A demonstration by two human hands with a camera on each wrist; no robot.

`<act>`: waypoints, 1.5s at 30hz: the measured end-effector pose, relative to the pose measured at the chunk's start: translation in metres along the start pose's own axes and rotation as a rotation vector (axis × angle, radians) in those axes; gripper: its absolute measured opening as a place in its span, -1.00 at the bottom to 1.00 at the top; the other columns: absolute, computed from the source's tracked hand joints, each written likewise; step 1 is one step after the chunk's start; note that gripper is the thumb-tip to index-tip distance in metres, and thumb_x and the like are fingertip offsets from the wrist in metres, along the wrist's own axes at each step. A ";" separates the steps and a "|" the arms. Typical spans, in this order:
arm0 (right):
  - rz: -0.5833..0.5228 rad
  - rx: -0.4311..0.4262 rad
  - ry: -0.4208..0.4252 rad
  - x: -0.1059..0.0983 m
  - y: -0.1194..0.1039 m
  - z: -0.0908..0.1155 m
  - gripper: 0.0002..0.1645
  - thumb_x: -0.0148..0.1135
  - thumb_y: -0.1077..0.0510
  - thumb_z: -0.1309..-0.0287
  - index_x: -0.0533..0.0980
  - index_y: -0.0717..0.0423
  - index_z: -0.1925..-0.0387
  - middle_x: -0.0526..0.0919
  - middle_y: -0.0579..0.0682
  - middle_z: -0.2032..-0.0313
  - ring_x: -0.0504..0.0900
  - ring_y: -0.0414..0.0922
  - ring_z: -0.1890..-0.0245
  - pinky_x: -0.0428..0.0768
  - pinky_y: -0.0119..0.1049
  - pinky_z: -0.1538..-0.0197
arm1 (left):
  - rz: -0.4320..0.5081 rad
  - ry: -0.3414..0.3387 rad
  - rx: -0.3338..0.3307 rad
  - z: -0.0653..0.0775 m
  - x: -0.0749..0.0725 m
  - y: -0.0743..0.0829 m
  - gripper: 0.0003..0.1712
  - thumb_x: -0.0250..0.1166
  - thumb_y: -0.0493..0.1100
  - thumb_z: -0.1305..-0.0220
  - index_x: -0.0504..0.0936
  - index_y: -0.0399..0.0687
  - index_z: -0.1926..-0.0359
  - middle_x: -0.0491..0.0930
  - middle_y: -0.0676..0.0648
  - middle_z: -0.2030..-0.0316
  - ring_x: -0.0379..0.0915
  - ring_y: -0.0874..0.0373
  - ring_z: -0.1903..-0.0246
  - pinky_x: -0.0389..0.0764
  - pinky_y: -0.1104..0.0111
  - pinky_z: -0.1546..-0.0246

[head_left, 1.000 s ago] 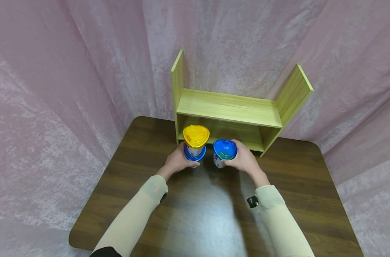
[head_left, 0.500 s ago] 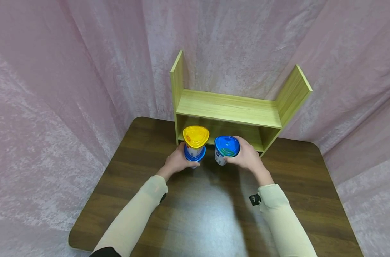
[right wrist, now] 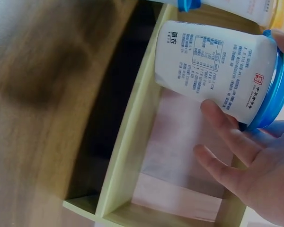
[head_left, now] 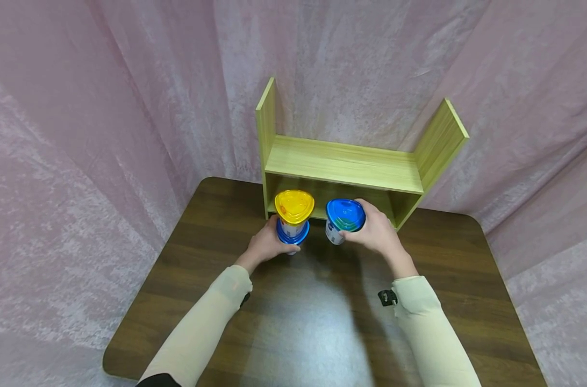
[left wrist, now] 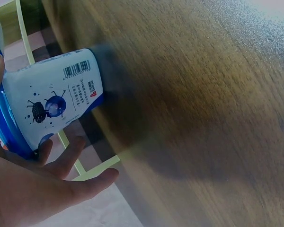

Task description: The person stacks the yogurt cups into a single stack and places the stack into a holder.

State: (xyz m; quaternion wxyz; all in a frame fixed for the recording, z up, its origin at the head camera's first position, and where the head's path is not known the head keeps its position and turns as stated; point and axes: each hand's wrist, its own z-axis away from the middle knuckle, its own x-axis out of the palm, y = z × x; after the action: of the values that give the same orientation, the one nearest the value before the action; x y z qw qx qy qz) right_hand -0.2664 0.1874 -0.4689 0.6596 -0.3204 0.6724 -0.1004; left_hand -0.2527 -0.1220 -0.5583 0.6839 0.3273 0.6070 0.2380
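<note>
My left hand (head_left: 265,243) grips a white cup with a blue lid (left wrist: 52,97) near its top; this cup stands on the table. On that lid sits another cup with a yellow lid (head_left: 294,206). To the right, my right hand (head_left: 374,230) holds a second blue-lidded cup (head_left: 345,215) by the lid end, thumb on the near side. In the right wrist view this white printed cup (right wrist: 213,71) hangs above the table, apart from the stack.
Behind the cups stands a light wooden shelf unit (head_left: 344,162) with two levels and upright side panels. The dark wooden table (head_left: 216,215) has rounded corners. A pink curtain (head_left: 346,64) hangs behind it.
My right hand has raised its blue-lidded cup and carried it slightly right and toward the shelf. The left hand and the two stacked cups have stayed in place.
</note>
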 end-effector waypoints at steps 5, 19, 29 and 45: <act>0.015 -0.009 0.012 -0.006 -0.004 -0.002 0.17 0.56 -0.21 0.12 0.24 0.17 -0.44 0.46 0.24 -0.29 0.54 0.23 -0.13 0.54 0.22 -0.15 | 0.011 0.001 0.001 0.000 0.000 0.000 0.26 0.64 0.17 0.05 0.05 0.02 -0.52 0.38 -0.14 -0.33 0.39 -0.09 -0.27 0.37 -0.20 -0.25; 0.024 -0.010 0.019 -0.017 -0.013 -0.005 0.17 0.55 -0.22 0.12 0.25 0.17 -0.44 0.46 0.23 -0.29 0.52 0.23 -0.14 0.54 0.23 -0.14 | 0.015 -0.009 -0.016 0.001 0.000 0.001 0.23 0.62 0.20 0.03 0.05 0.07 -0.50 0.38 -0.10 -0.33 0.38 -0.05 -0.27 0.37 -0.12 -0.29; 0.036 -0.006 0.016 -0.027 -0.022 -0.006 0.16 0.55 -0.22 0.09 0.25 0.16 -0.45 0.45 0.23 -0.30 0.52 0.23 -0.15 0.54 0.23 -0.14 | 0.017 -0.001 -0.019 0.001 0.000 0.002 0.22 0.63 0.15 0.03 0.06 0.07 -0.50 0.39 -0.10 -0.33 0.39 -0.05 -0.27 0.36 -0.16 -0.28; 0.061 -0.028 0.038 -0.038 -0.029 -0.010 0.15 0.53 -0.25 0.08 0.26 0.15 -0.44 0.46 0.23 -0.29 0.50 0.23 -0.17 0.51 0.24 -0.16 | 0.013 -0.008 -0.012 0.002 0.000 -0.001 0.25 0.62 0.22 0.05 0.03 0.09 -0.50 0.36 -0.10 -0.34 0.37 -0.07 -0.28 0.35 -0.20 -0.27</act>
State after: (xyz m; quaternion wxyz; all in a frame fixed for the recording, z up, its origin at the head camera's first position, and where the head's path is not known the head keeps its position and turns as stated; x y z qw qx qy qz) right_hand -0.2701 0.1839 -0.4202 0.6448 -0.3072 0.6957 -0.0769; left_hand -0.2510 -0.1233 -0.5588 0.6866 0.3281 0.6008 0.2449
